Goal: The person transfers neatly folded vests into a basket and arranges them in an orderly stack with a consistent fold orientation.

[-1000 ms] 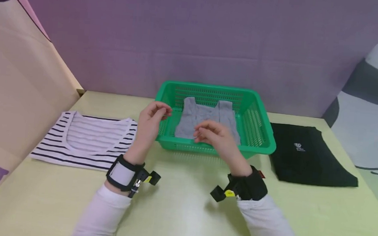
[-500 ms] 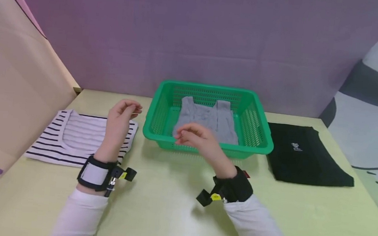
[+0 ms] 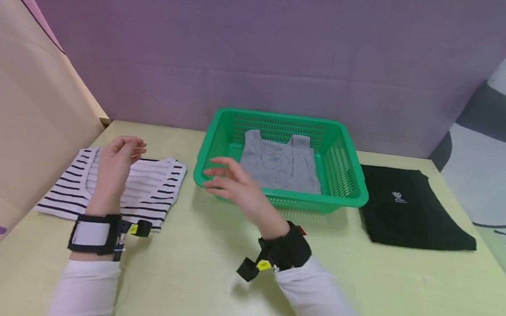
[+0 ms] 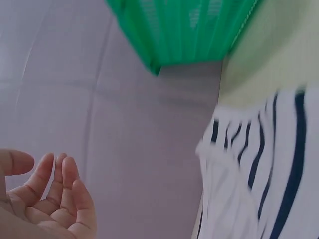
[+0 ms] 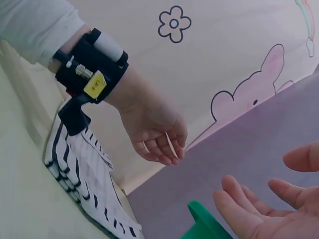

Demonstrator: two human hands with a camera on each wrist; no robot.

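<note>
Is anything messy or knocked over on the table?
No, nothing stands out. The gray top lies flat in the upright green basket; the striped shirt and black garment lie folded beside it.

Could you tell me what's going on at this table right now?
A person is sorting folded clothes. A grey top lies in the green basket. Both hands are empty: the left hand hovers over the striped shirt, fingers loosely curled, and the right hand is open in front of the basket's near left corner. A black garment lies to the basket's right.
</note>
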